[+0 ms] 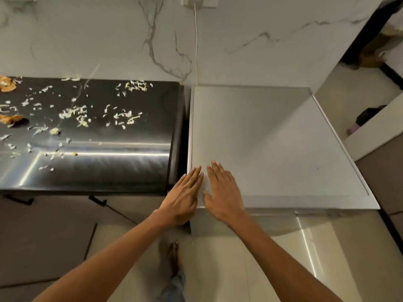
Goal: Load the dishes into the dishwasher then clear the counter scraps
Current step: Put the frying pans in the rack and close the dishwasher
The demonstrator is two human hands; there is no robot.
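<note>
- Both hands were laid flat, fingers straight and nothing gripped, on the front left corner of the dishwasher top: left hand at its edge, right hand just beside it.
- No dishes were seen; the door appeared closed.
- Pale vegetable scraps and brown peels were left strewn over the black counter, left of the dishwasher.
- Scraps would best be swept together into one pile before lifting.
</note>
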